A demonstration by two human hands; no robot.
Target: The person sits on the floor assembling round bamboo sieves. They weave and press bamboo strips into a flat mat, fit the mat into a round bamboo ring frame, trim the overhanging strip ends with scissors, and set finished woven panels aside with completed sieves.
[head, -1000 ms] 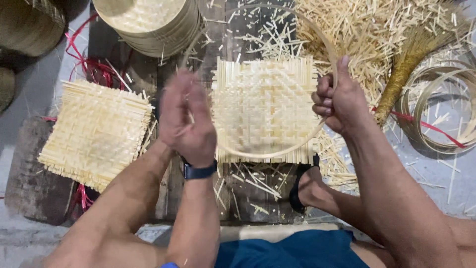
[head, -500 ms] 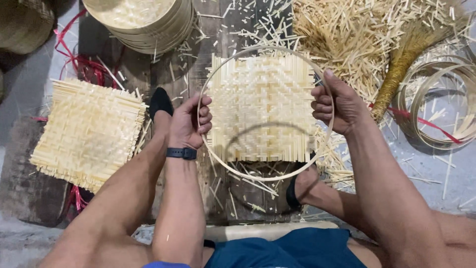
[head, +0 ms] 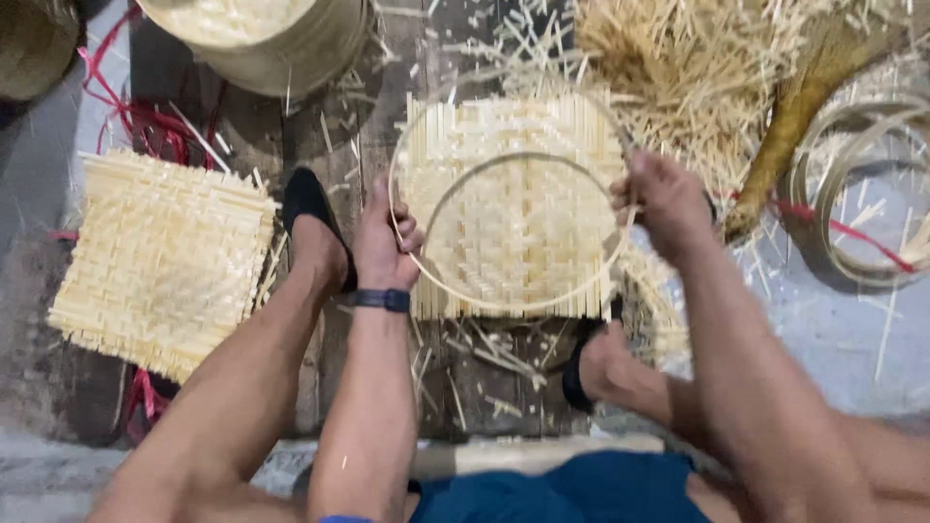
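The person holds a thin bamboo hoop [head: 418, 260] with both hands over a square woven mat [head: 513, 208] that lies on the dark wooden floor [head: 387, 107] at the centre of the view. The left hand [head: 386, 240] is closed around the hoop at its nine o'clock side, fingers curled over the strip, a dark band [head: 384, 299] on the wrist. The right hand [head: 668, 201] pinches the hoop at its three o'clock side, fingers folded shut on it. The hoop looks doubled, one loop inside the other, and hangs just above the mat.

A second woven mat [head: 160, 260] lies at nine o'clock of the first, well apart, with red cord [head: 145, 131] beside it. A stack of round woven trays [head: 262, 39] sits at eleven o'clock. A heap of loose bamboo splints [head: 697, 58] lies at one o'clock, and coiled bamboo rings [head: 872, 189] rest at three o'clock. The person's feet in dark slippers [head: 308, 201] rest near the mat's lower corners.
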